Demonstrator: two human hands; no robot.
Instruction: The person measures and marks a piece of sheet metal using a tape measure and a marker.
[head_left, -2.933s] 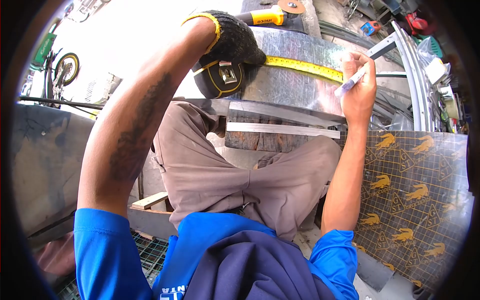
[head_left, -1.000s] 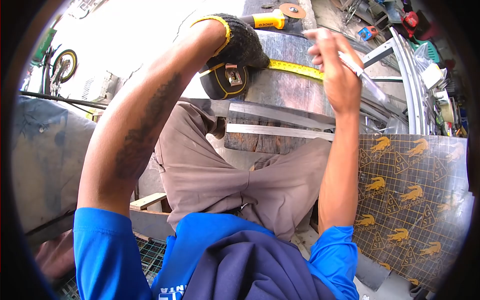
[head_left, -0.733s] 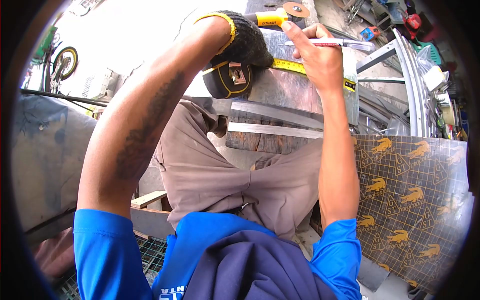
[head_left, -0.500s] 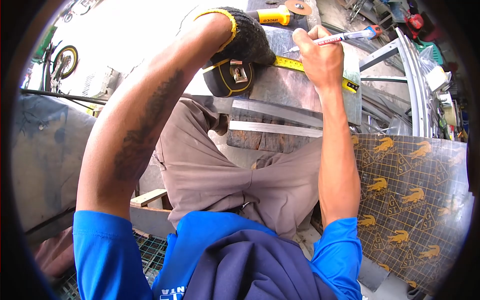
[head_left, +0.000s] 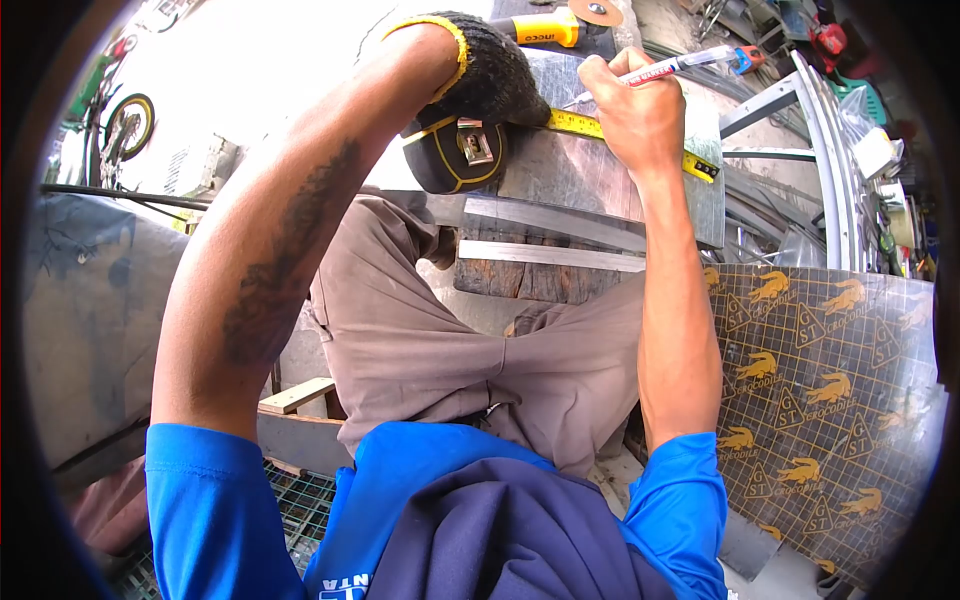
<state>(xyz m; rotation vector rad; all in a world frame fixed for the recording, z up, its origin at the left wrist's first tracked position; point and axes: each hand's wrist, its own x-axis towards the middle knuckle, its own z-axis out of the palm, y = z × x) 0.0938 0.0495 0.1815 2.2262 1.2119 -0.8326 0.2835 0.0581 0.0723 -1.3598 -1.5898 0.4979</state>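
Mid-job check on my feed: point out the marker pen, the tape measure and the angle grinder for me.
Marker pen (head_left: 655, 72): head view, on the printed label of its barrel.
Tape measure (head_left: 434, 162): head view, on the black side of its case.
Angle grinder (head_left: 547, 29): head view, on its yellow body.

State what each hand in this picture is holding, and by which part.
The right hand holds the marker by its barrel, near the tip. The gloved left hand holds the tape measure by its far side; the glove hides the exact grip.
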